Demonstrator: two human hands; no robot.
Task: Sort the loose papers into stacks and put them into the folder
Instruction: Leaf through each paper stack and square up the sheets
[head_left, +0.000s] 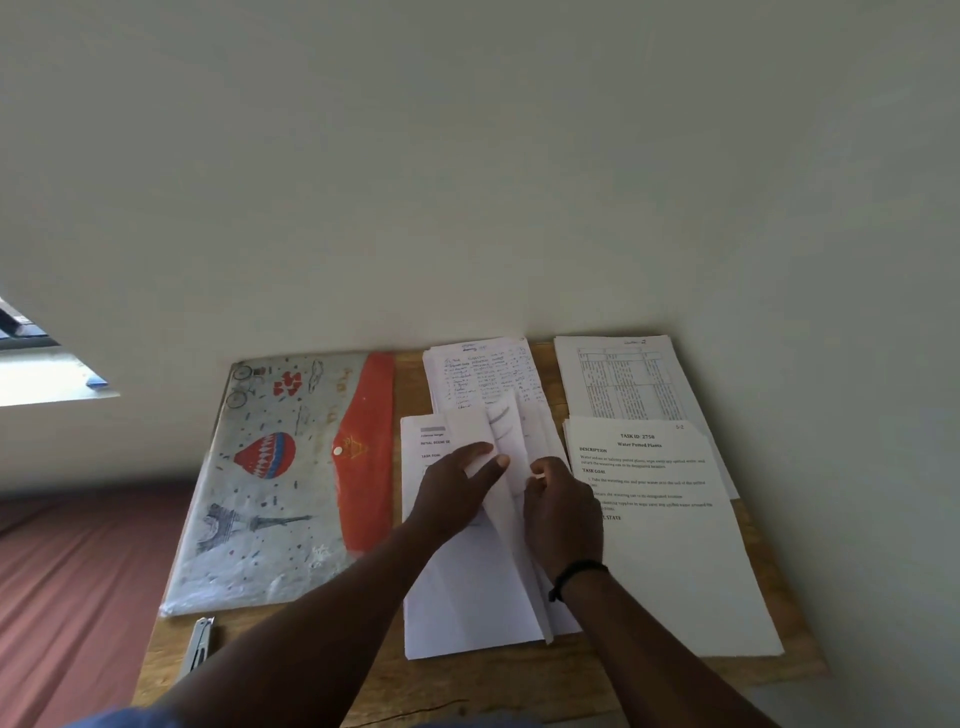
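A plastic folder (270, 483) with a red flap, a balloon and tower print lies shut on the left of the wooden table (363, 680). Right of it sits a stack of white papers (457, 603). My left hand (457, 488) and my right hand (561, 509) hold several lifted sheets (506, 431) upright above that stack; the left thumb and fingers pinch the sheets, the right fingers curl around their edge. A handwritten sheet (483, 374) lies behind. A printed stack titled "Water Potted Plants" (670, 545) lies to the right, with a table-printed stack (623, 384) behind it.
A small metal clip or nail clipper (200, 642) lies at the table's front left corner. The table stands against a pale wall (467, 182). A reddish-brown surface (78, 561) lies left of the table, and a window (47, 374) shows at far left.
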